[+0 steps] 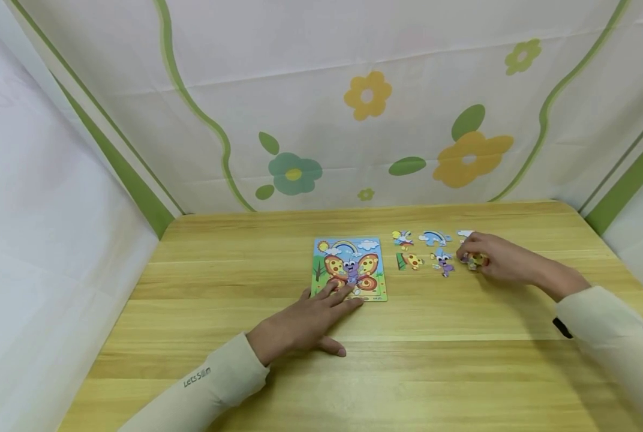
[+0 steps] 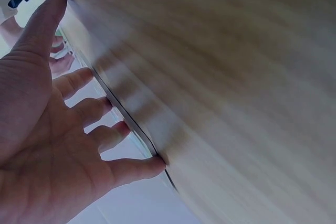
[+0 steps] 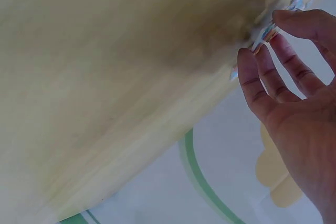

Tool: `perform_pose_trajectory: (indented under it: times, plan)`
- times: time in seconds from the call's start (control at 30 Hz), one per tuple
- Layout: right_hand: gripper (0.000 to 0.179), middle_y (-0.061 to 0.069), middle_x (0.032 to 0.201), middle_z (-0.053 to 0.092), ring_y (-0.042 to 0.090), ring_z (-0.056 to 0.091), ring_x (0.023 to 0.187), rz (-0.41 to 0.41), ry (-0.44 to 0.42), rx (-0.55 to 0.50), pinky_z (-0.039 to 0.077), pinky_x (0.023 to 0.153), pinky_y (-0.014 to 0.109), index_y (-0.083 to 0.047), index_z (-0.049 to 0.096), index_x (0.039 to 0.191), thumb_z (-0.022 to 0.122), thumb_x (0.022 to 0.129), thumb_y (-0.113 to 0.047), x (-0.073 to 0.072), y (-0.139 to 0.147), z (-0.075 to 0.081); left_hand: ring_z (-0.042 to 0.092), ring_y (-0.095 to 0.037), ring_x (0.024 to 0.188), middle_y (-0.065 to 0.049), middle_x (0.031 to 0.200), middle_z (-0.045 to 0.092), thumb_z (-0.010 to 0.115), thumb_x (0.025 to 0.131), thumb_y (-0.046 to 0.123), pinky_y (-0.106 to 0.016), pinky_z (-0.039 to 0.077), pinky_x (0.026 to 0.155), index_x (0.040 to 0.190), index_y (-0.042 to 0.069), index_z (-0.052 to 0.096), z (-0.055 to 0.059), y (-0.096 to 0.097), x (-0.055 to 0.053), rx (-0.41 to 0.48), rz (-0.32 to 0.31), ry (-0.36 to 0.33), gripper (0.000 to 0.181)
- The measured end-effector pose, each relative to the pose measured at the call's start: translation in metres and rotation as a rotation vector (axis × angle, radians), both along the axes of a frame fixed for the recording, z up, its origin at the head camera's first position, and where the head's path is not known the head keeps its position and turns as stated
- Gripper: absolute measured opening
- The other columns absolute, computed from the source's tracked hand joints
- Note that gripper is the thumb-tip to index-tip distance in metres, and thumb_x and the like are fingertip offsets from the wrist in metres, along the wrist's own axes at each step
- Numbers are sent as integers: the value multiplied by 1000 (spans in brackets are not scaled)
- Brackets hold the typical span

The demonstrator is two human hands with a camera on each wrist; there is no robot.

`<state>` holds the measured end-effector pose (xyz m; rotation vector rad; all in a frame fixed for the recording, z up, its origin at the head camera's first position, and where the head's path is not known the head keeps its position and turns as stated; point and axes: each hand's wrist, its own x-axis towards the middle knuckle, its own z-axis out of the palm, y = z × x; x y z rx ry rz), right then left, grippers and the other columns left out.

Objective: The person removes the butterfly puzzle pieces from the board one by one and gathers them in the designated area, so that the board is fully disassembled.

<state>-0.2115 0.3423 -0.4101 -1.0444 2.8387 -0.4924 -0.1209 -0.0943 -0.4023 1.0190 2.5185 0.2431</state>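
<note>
At puzzle's nr edge, L hand

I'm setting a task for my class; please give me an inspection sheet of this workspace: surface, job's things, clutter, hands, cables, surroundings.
Surface: wood-grain table.
Job's things: butterfly picture board, lying flat; to its right, loose puzzle pieces in two rows, one partly hidden behind the right hand.
Clutter: nothing seen.
Hands: left hand rests with spread fingers over the board's near part; right hand holds a patterned piece between thumb and fingers.
Cables: nothing seen.
Surroundings: white backdrop printed with flowers, leaves and wavy green lines.
</note>
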Motion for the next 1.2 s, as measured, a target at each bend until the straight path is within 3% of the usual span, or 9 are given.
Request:
perform_pose_trajectory:
  times: [0.27,0.43,0.63,0.77,0.93,1.2]
  plan:
    - [54,2,112,68,24,65,99,29,73,11,50,78,35,-14,76,109,71,71,24,3,4,-6,10,-34,165,-1,178,9,71,92,56,-73,27,120,169,30,23,0,1,-1,-1,1,-1,94]
    - [56,0,110,67,21,65,95,46,100,-11,49,73,30,-15,76,107,70,70,27,4,7,-8,10,-33,165,0,178,8,71,92,56,-73,28,120,169,30,22,0,0,-1,-3,2,2,94]
    - [57,-1,110,67,22,64,97,42,87,0,49,76,35,-17,75,107,68,72,28,4,7,-9,9,-33,165,0,178,7,70,93,57,-73,27,120,169,30,22,-1,0,-2,0,0,-3,94]
    - [58,-2,110,67,20,64,97,41,110,3,50,79,36,-18,75,106,69,72,28,5,7,-10,9,-33,165,0,178,7,70,93,57,-72,27,120,169,30,22,-1,0,-1,4,-2,2,94]
    - [58,-2,111,68,23,64,100,48,168,-5,52,83,46,-17,75,105,71,68,27,6,5,-8,9,-33,165,-1,178,7,70,93,57,-72,27,120,169,30,21,0,1,0,-4,-4,5,95]
    - [36,8,119,68,37,61,115,-14,50,-27,51,95,58,-9,74,114,72,84,12,6,-28,10,9,-35,164,-2,178,7,70,93,57,-73,27,120,169,29,21,0,1,2,-20,-14,29,95]
